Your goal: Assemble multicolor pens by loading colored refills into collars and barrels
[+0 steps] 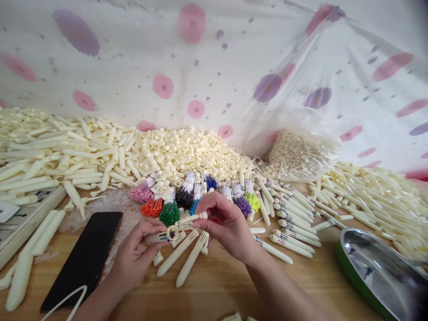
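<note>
My left hand (140,249) is closed on a cream multicolour pen barrel (159,236), its open ring end with coloured bits turned toward the right. Just above that end, my right hand (225,225) pinches a small cream plastic part (192,218) between thumb and fingers. The part's tip is close to the ring; whether they touch I cannot tell. Behind the hands stand bundles of coloured refills, among them green (169,213), orange (152,205), black (185,196) and yellow (252,200). Below the hands lie cream pen barrels (192,259) on the wooden table (214,296).
Heaps of cream barrels (76,147) and slotted sleeves (194,149) line the back. A phone (83,258) lies at left. Pens with coloured sliders (296,223) are rowed at right, near a green-sided metal tray (374,272). A clear bag of small parts (302,154) stands behind.
</note>
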`<state>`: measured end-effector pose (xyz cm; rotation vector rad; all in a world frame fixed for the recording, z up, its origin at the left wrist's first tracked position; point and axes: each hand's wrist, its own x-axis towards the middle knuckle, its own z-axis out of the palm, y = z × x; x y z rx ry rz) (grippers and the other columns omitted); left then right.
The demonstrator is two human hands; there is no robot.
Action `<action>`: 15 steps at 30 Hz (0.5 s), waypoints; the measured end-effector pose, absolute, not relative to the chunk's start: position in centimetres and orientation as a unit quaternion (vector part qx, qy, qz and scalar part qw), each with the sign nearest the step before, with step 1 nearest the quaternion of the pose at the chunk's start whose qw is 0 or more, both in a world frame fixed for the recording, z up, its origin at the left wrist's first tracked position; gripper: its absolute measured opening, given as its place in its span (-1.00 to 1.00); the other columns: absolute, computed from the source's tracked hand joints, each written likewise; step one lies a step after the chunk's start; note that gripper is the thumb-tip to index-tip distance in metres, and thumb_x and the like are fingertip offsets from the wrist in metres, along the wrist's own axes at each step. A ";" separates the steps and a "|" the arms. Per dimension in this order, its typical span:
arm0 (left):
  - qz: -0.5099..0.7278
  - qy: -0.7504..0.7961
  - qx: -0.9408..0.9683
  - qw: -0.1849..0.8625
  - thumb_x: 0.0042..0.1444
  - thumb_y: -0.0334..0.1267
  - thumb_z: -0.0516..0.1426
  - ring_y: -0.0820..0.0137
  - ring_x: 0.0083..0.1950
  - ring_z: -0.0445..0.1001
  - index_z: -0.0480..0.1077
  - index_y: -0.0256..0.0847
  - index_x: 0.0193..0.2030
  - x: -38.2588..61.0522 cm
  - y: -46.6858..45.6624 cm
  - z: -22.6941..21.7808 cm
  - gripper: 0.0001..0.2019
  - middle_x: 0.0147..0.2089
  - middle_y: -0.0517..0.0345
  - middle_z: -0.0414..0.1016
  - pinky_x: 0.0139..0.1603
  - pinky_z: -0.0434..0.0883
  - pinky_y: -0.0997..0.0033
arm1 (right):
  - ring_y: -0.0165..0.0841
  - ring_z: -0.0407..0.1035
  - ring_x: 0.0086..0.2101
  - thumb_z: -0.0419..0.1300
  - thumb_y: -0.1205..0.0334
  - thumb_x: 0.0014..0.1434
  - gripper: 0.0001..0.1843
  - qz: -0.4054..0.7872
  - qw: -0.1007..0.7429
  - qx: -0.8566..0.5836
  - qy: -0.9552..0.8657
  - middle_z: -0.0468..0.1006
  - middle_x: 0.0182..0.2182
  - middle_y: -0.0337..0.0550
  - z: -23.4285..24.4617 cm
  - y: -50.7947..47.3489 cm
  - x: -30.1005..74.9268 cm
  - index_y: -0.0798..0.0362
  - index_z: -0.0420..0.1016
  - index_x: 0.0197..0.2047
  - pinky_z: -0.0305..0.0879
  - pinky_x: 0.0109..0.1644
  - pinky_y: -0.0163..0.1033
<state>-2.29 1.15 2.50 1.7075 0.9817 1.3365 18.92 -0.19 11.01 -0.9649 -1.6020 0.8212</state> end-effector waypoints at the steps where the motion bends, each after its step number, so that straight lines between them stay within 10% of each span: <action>1: 0.519 0.373 0.682 0.356 -0.03 -0.45 0.22 0.37 -0.23 0.52 0.39 -0.12 -0.35 -2.3 1.1 2.4 -0.85 -0.28 0.18 0.50 -0.24 0.49 0.47 | -0.39 0.37 -0.36 0.29 0.22 0.09 -0.88 0.318 0.510 -0.399 -0.693 0.46 -0.37 -0.19 11.4 -0.7 19.1 0.02 0.42 -0.34 0.35 -0.32 -0.29; 15: 0.483 0.368 0.729 0.316 0.01 -0.48 0.18 0.41 -0.22 0.51 0.39 -0.08 -0.28 -1.7 1.3 1.5 -0.80 -0.27 0.22 0.47 -0.22 0.49 0.54 | -0.33 0.38 -0.23 0.08 0.38 0.24 -0.83 0.150 0.366 -0.408 -0.823 0.50 -0.21 -0.01 10.9 -1.7 19.3 0.13 0.46 -0.13 0.36 -0.14 -0.24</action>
